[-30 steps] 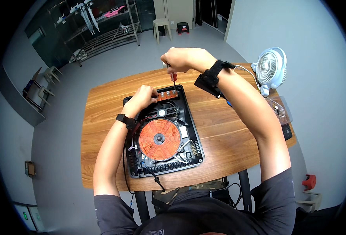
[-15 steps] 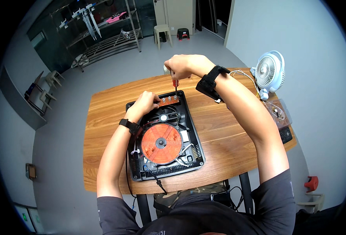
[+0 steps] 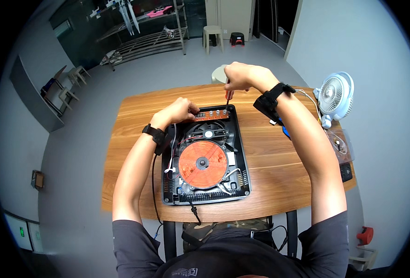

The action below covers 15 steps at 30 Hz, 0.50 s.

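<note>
An opened induction cooker (image 3: 243, 157) lies on the table, with its round orange coil (image 3: 191, 164) and a black cooling fan (image 3: 208, 134) exposed. Along its far edge sits a narrow orange circuit board (image 3: 214, 115) with small round buttons. My left hand (image 3: 179, 111) is closed on the board's left end, thumb and fingers pinching it. In my right hand (image 3: 244, 76) is a screwdriver (image 3: 229, 95) with a red handle, held upright. Its shaft points down at the board's right end; whether the tip touches a screw is too small to tell.
A light-blue desk fan (image 3: 334, 95) stands at the table's right edge, near a clear plastic tray (image 3: 346, 143) with small parts. A blue object (image 3: 286, 132) lies partly behind my right forearm. The cooker's black cord (image 3: 194, 211) hangs over the front edge.
The whole scene has shifted rightward in the picture as the view turned. Both hands keep their holds, and the screwdriver still stands over the board's right end.
</note>
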{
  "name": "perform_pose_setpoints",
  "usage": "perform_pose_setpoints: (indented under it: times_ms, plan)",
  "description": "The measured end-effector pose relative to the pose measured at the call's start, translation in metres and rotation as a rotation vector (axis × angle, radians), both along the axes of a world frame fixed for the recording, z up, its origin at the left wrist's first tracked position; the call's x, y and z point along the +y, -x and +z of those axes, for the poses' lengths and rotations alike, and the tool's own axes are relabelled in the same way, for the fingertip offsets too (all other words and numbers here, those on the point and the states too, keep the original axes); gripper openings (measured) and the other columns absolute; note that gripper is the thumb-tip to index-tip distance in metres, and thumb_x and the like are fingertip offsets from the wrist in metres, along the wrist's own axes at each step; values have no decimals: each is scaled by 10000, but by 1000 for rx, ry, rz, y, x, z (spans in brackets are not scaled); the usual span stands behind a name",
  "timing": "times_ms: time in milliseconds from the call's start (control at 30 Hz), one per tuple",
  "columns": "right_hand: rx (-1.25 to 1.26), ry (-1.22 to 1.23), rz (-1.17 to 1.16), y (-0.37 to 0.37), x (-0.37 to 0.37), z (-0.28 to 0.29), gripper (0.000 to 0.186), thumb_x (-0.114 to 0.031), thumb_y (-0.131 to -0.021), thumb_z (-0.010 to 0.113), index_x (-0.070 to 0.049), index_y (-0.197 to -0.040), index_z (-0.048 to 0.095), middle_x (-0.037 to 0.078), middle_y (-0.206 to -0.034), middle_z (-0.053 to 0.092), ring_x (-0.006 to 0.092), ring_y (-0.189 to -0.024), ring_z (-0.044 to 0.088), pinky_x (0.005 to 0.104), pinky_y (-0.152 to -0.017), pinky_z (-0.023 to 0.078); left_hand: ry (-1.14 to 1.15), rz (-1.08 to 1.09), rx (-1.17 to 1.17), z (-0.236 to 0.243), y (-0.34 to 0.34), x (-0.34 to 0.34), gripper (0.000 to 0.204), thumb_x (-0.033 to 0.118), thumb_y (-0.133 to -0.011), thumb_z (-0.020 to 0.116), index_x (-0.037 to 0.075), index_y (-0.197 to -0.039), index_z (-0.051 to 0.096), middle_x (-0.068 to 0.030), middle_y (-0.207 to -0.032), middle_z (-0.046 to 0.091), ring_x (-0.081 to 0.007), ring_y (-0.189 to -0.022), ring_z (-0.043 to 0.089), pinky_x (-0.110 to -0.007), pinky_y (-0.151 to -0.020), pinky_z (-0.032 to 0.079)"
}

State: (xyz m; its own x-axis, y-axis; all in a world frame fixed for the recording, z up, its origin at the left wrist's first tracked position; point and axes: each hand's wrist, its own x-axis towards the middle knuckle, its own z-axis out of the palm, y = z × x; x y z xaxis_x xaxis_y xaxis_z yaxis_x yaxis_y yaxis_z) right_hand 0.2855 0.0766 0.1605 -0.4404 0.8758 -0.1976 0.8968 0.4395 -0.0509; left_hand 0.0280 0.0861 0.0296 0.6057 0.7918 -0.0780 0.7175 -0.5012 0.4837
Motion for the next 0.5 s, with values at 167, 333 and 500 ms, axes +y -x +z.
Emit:
perform_pose_setpoints:
  times_ms: [167,333,500]
  plan:
    - [14,-15,-4,2,-3,-1,271,-215,-919,669,35,-895,769,179,-751,731,245,-630,726,350,-593,604,-126,125,-102,-4,37,4,346,130,-780,812,14,-1101,760,-170,-965,759,-263,-862,734,-372,-813,579]
    - [20,-2,-2,6,0,-5,243,-189,-903,680,37,-884,768,172,-788,745,239,-630,725,350,-577,601,-106,51,98,-11,63,-2,368,124,-761,836,30,-1108,757,-155,-994,746,-272,-897,712,-375,-843,572]
    - [35,67,-45,12,-12,6,203,-98,-909,623,-25,-820,791,62,-907,788,203,-757,736,315,-666,624,-99,-41,140,-10,73,-4,426,17,-739,775,20,-1162,723,-146,-1093,718,-303,-999,687,-384,-895,558]
